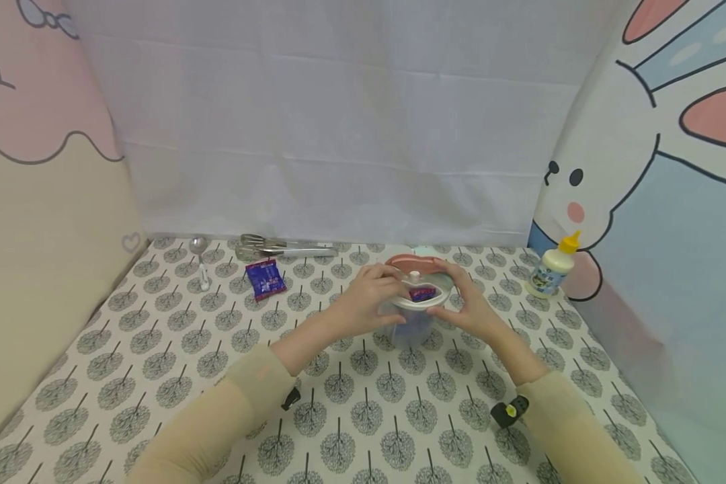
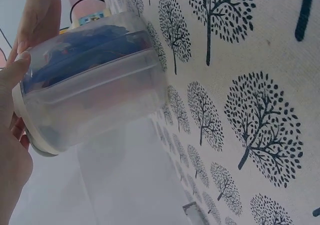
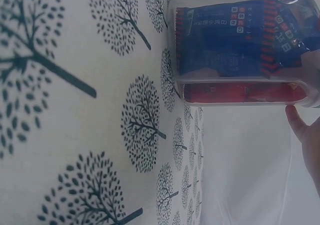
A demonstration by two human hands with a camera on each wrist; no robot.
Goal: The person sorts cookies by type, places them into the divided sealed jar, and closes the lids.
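A clear plastic storage container (image 1: 408, 333) stands upright on the patterned cloth, a little right of the middle. Its lid (image 1: 450, 298) has a white rim, a pinkish section at the back and a small white knob. Through an opening at the front shows a blue-and-red packet (image 1: 423, 294). My left hand (image 1: 369, 296) grips the lid's left side, thumb low at the rim and fingers over the top. From the other side my right hand (image 1: 474, 306) holds the rim between thumb and fingers. Blue packets (image 3: 225, 40) and a red one (image 3: 240, 92) show through the wall.
To the left lie a blue snack packet (image 1: 266, 279), a spoon (image 1: 199, 259) and metal utensils with long handles (image 1: 308, 253). At the right edge stands a glue bottle (image 1: 547, 274) with a yellow nozzle. A white curtain (image 1: 339, 134) hangs behind the table.
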